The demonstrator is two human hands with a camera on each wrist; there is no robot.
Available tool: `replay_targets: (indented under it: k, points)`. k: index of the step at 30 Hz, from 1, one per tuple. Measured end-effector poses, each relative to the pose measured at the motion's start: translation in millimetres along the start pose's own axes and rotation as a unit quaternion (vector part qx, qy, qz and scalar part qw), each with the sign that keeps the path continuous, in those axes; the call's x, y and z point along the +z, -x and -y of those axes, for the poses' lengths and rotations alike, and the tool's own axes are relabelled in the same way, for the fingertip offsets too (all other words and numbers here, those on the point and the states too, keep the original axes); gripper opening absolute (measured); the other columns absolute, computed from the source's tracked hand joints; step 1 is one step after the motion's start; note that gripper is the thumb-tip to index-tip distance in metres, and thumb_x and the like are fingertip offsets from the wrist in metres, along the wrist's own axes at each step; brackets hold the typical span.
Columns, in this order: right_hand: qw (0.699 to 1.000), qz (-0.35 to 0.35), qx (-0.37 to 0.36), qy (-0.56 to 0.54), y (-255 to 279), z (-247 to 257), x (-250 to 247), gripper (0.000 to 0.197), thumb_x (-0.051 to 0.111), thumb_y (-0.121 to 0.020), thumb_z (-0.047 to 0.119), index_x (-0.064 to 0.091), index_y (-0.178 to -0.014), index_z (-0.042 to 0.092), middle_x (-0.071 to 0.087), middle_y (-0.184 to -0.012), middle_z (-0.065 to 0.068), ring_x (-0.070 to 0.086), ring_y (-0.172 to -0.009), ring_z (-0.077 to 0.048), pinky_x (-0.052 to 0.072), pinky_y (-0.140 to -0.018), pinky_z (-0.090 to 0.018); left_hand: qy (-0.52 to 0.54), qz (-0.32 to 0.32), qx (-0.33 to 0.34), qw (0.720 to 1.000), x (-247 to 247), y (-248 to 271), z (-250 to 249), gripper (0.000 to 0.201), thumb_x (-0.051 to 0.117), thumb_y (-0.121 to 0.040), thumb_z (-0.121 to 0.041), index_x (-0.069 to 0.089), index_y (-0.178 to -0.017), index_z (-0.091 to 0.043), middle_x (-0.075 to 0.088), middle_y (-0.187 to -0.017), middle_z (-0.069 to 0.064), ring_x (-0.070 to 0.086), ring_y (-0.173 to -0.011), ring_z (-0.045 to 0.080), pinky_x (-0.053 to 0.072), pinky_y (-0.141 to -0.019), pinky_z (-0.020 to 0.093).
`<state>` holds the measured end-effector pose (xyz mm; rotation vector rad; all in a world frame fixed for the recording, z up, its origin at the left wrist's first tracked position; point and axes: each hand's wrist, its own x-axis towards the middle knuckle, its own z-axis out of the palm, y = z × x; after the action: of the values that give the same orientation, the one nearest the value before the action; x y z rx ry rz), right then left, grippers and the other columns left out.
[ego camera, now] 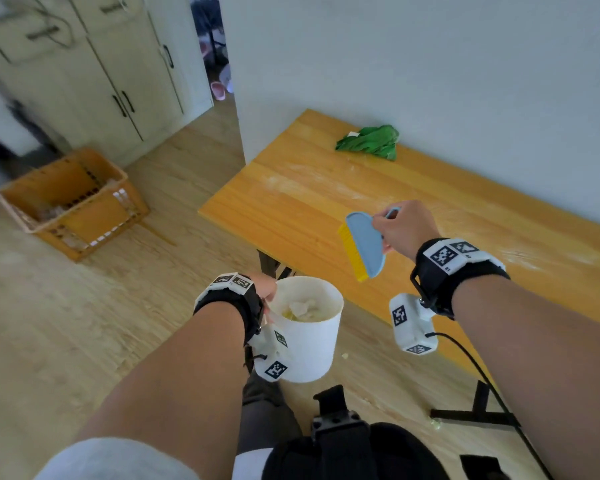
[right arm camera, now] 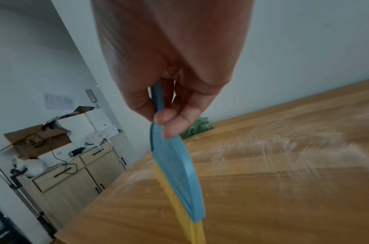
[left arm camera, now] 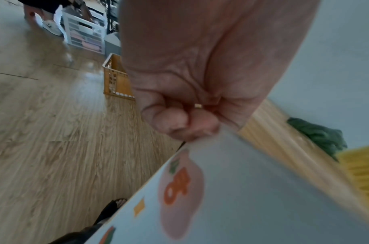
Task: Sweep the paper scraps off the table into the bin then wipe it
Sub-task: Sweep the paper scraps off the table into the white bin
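My left hand [ego camera: 265, 289] grips the rim of a white bin [ego camera: 309, 337], held in the air below the table's front edge; crumpled paper scraps [ego camera: 302, 308] lie inside it. In the left wrist view my curled fingers [left arm camera: 179, 122] pinch the bin's rim [left arm camera: 221, 189], which carries orange stickers. My right hand [ego camera: 400, 228] holds a small blue brush with yellow bristles [ego camera: 362, 245] by its handle, above the orange wooden table [ego camera: 309, 199]. The right wrist view shows the brush [right arm camera: 175, 165] hanging bristles down over the table [right arm camera: 273, 198]. A green cloth [ego camera: 369, 142] lies crumpled at the table's far side by the wall.
Pale dusty streaks [ego camera: 520, 254] mark the tabletop. An orange slatted crate [ego camera: 70, 202] stands on the wooden floor to the left. Cream cabinets [ego camera: 94, 74] line the far left wall. A small scrap [ego camera: 436, 424] lies on the floor by the black table leg [ego camera: 478, 407].
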<state>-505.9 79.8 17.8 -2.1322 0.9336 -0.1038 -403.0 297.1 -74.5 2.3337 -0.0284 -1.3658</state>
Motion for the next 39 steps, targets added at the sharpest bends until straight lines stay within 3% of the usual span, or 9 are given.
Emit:
replay_targets:
  k: [8, 11, 14, 17, 20, 23, 27, 31, 39]
  points:
    - [0.996, -0.034, 0.009, -0.087, -24.4, 37.5, 4.8, 0.029, 0.054, -0.091, 0.011, 0.065, -0.118, 0.014, 0.072, -0.074, -0.014, 0.069, -0.060, -0.022, 0.062, -0.066, -0.038, 0.081, -0.145, 0.017, 0.986, -88.9, 23.6, -15.1, 0.028, 0.044, -0.094, -0.008, 0.047, -0.067, -0.003, 0.046, -0.028, 0.004, 0.045, -0.049, 0.025, 0.041, -0.057, 0.026]
    - [0.995, -0.025, 0.005, -0.092, -36.2, 46.6, 9.0, 0.031, 0.053, -0.093, 0.010, 0.064, -0.121, 0.015, 0.071, -0.074, -0.015, 0.069, -0.061, -0.023, 0.062, -0.064, -0.036, 0.120, -0.186, 0.044, 0.974, -118.0, 24.0, -32.1, 0.025, 0.042, -0.095, -0.006, 0.047, -0.071, -0.003, 0.044, -0.025, 0.004, 0.045, -0.037, 0.023, 0.039, -0.044, 0.023]
    - [0.995, -0.023, 0.006, -0.094, -54.4, 54.5, 16.3, 0.032, 0.052, -0.092, 0.008, 0.065, -0.121, 0.014, 0.071, -0.074, -0.016, 0.069, -0.061, -0.024, 0.061, -0.062, -0.034, 0.176, -0.208, 0.068, 0.960, -143.9, 10.9, -44.9, 0.020, 0.042, -0.097, -0.005, 0.059, -0.103, 0.004, 0.045, -0.025, 0.000, 0.044, -0.021, 0.014, 0.039, -0.040, 0.023]
    - [0.995, -0.025, 0.016, -0.100, -78.4, 65.3, 26.3, 0.031, 0.052, -0.092, 0.008, 0.066, -0.119, 0.015, 0.071, -0.075, -0.015, 0.069, -0.061, -0.023, 0.061, -0.062, -0.035, 0.222, -0.234, 0.110, 0.940, -172.8, -5.3, -57.9, 0.021, 0.045, -0.096, -0.003, 0.059, -0.108, -0.014, 0.043, -0.025, -0.015, 0.042, -0.021, 0.000, 0.035, -0.030, 0.013]
    - [0.995, -0.025, 0.025, -0.097, -106.1, 80.5, 39.5, 0.028, 0.051, -0.093, 0.009, 0.068, -0.114, 0.016, 0.071, -0.075, -0.013, 0.070, -0.060, -0.021, 0.060, -0.056, -0.030, 0.282, -0.266, 0.122, 0.914, -201.9, -16.5, -79.7, 0.024, 0.040, -0.092, 0.001, 0.057, -0.099, -0.016, 0.052, -0.032, -0.001, 0.046, -0.021, 0.009, 0.045, -0.042, 0.024]
    - [0.994, -0.017, 0.031, -0.099, -134.0, 98.3, 57.6, 0.024, 0.049, -0.093, 0.008, 0.067, -0.108, 0.016, 0.071, -0.074, -0.013, 0.069, -0.060, -0.021, 0.058, -0.054, -0.027, 0.322, -0.282, 0.146, 0.892, -225.2, -34.8, -100.8, 0.050, 0.035, -0.088, 0.003, 0.063, -0.124, -0.019, 0.068, -0.063, 0.016, 0.054, -0.026, 0.014, 0.053, -0.043, 0.027]
    - [0.994, -0.002, 0.036, -0.108, -169.3, 119.5, 90.9, 0.023, 0.048, -0.090, 0.006, 0.067, -0.100, 0.014, 0.070, -0.070, -0.014, 0.067, -0.056, -0.020, 0.055, -0.051, -0.025, 0.348, -0.282, 0.162, 0.879, -251.5, -61.7, -120.9, 0.057, 0.034, -0.084, 0.002, 0.062, -0.129, -0.020, 0.064, -0.051, 0.009, 0.058, -0.030, 0.015, 0.062, -0.070, 0.046]
    - [0.992, 0.019, 0.029, -0.118, -201.9, 140.4, 129.3, 0.022, 0.048, -0.088, 0.005, 0.067, -0.097, 0.010, 0.068, -0.065, -0.014, 0.068, -0.057, -0.023, 0.058, -0.056, -0.031, 0.354, -0.286, 0.159, 0.876, -277.3, -93.3, -131.1, 0.061, 0.033, -0.081, 0.002, 0.063, -0.126, -0.024, 0.070, -0.086, 0.014, 0.055, -0.029, 0.013, 0.062, -0.065, 0.043]
    - [0.998, 0.021, 0.050, -0.019, -235.7, 150.4, 165.6, 0.021, 0.049, -0.089, 0.010, 0.063, -0.074, 0.017, 0.071, -0.067, -0.015, 0.072, -0.068, -0.029, 0.060, -0.067, -0.040, 0.330, -0.242, 0.171, 0.896, -297.9, -133.3, -135.5, 0.060, 0.034, -0.079, -0.002, 0.065, -0.123, -0.029, 0.072, -0.093, 0.021, 0.061, -0.036, 0.022, 0.061, -0.070, 0.051]
